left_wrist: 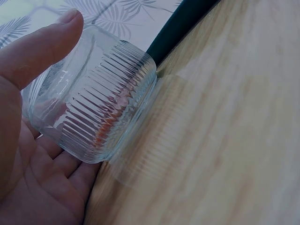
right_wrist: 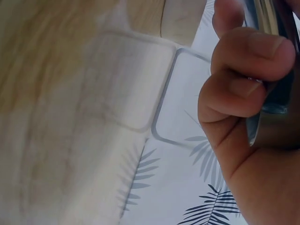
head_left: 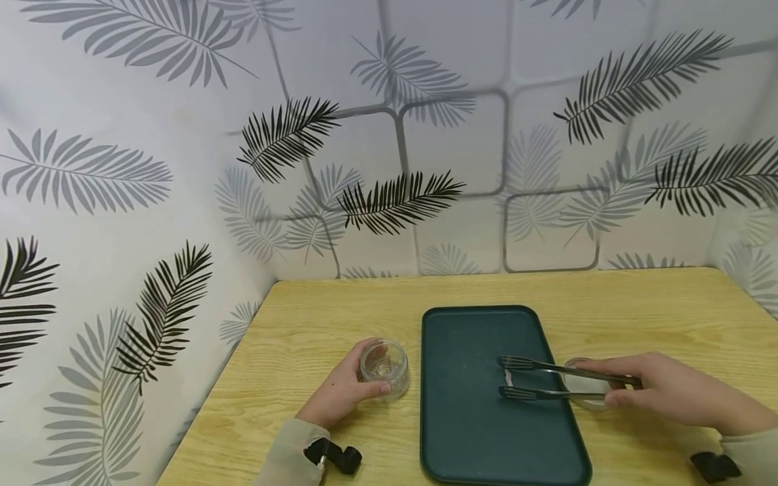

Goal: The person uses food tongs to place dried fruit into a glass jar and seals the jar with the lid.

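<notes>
Glass jar and metal tongs, one to each of your hands

Item, glass jar [head_left: 384, 368]: clear, ribbed around its side, within your left hand [head_left: 343, 388]. That hand is clamped on the jar, thumb on the near side and fingers about the far side; the jar's base meets the tabletop. A reddish patch shows through the ribs in the left wrist view; whether it lies inside or behind the glass, you cannot tell.

Item, metal tongs [head_left: 559, 368]: gripped near their rear end by your right hand [head_left: 665, 391], whose fingers curl round them. The two arms stand apart and reach leftward from that hand, their tips over the tray. A small pale piece [head_left: 508, 378] shows between the tips; its nature is too small to tell.

Item, round pale dish [head_left: 580, 385]: just left of your right hand, partly hidden beneath the tongs, close to the tray's edge.

Item, dark green tray [head_left: 471, 418]: rectangular, with rounded corners and a raised rim, between your two hands, just right of the left one.

Surroundings: a yellow wood-grain table [head_left: 662, 304] beneath both hands; light sleeves [head_left: 288, 455] behind them, a black fitting [head_left: 333, 455] at your left wrist; beyond the hands, a leaf-patterned wall [head_left: 456, 67].
</notes>
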Tool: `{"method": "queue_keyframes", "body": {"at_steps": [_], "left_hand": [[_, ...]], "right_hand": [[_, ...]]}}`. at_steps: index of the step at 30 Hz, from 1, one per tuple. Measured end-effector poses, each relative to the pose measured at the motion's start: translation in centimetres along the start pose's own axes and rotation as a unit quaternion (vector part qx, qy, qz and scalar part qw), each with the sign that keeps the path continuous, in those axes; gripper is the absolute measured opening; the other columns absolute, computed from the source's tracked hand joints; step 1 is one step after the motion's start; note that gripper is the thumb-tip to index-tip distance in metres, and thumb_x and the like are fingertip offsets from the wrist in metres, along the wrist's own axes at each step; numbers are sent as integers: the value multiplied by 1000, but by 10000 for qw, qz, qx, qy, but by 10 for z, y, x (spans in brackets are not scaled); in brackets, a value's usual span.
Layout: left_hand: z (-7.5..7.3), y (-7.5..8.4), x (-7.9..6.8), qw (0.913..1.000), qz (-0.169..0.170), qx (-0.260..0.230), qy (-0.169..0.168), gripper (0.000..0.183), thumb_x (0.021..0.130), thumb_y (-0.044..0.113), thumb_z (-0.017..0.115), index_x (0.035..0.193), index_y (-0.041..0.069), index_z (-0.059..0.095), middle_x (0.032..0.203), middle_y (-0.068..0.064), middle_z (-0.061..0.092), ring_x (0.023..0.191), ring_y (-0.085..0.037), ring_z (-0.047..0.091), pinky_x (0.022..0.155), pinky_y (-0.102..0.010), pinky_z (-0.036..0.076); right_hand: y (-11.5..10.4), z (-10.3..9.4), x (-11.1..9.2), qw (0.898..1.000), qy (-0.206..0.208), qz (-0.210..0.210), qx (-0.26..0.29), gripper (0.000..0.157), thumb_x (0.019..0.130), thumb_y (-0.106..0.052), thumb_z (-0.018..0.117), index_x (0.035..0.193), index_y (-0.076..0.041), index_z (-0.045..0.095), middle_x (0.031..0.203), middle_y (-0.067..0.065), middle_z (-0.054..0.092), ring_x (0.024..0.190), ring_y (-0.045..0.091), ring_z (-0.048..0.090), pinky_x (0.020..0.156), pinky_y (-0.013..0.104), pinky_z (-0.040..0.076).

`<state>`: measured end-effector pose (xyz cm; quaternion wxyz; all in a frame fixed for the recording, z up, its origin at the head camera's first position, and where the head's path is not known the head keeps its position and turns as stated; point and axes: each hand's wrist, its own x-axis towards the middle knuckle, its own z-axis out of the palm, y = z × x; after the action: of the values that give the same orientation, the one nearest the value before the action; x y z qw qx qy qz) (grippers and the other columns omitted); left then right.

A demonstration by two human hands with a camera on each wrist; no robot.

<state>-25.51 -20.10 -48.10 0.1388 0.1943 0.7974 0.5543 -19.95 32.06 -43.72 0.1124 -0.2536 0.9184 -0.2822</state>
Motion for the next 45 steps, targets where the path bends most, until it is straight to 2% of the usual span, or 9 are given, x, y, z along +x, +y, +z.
{"method": "queue_keyframes", "body": {"at_steps": [3,6,17,21,26,29,35,37,45], "left_hand": [[0,1,0,10000,-5,32,8,86,87,33,82,156,21,33,154,-2,45,140,-21,41,112,-46,31],[0,1,0,10000,14,37,7,86,87,33,82,157,20,32,154,-2,45,141,-22,41,112,-47,30],[1,3,-1,10000,2,3,7,85,88,30,81,156,20,32,155,-2,44,142,-21,39,113,-46,30],[1,3,-1,10000,-12,36,27,84,88,31,82,156,22,33,155,-2,44,143,-21,38,113,-46,29],[1,2,-1,10000,-18,37,37,84,88,31,82,156,21,33,154,-2,44,143,-21,38,113,-47,29],[1,1,0,10000,-29,25,35,85,88,31,82,156,21,33,155,-2,44,143,-21,38,113,-47,29],[1,0,0,10000,-33,24,17,84,88,31,81,156,22,33,155,-3,43,143,-22,39,112,-46,31],[1,-1,0,10000,-25,-6,-6,84,88,30,81,156,21,33,155,-4,43,143,-23,39,112,-46,32],[1,1,0,10000,-60,-48,-7,85,87,32,82,156,22,33,155,-1,43,142,-21,39,112,-45,31]], "right_hand": [[1,1,-1,9998,79,-105,-154,54,95,-50,63,146,-32,56,140,1,60,99,1,56,67,26,40],[3,2,-1,9993,143,-214,-263,52,96,-47,63,145,-31,58,138,2,62,104,0,57,68,25,40],[2,3,-2,9972,272,-43,-696,52,93,-55,62,141,-35,62,133,3,66,113,9,61,74,27,51],[-2,2,-3,9975,286,70,-649,52,93,-57,62,140,-34,63,132,3,67,106,3,61,69,25,47],[-9,2,-4,9983,310,211,-455,53,94,-55,62,142,-32,61,125,-2,70,71,-4,52,58,25,39],[-13,3,-3,9976,430,70,-535,50,97,-50,62,143,-30,60,119,-5,71,63,-2,46,56,26,36],[-23,2,2,9943,654,-160,-826,44,99,-41,63,140,-27,63,119,-7,71,78,-3,53,62,26,38],[-27,2,5,9944,643,-197,-820,44,100,-41,62,141,-27,63,121,-6,70,75,-3,53,63,26,39],[-51,4,23,9915,684,-585,-934,44,102,-45,57,144,-31,59,127,-11,67,103,4,65,77,33,55]]}}
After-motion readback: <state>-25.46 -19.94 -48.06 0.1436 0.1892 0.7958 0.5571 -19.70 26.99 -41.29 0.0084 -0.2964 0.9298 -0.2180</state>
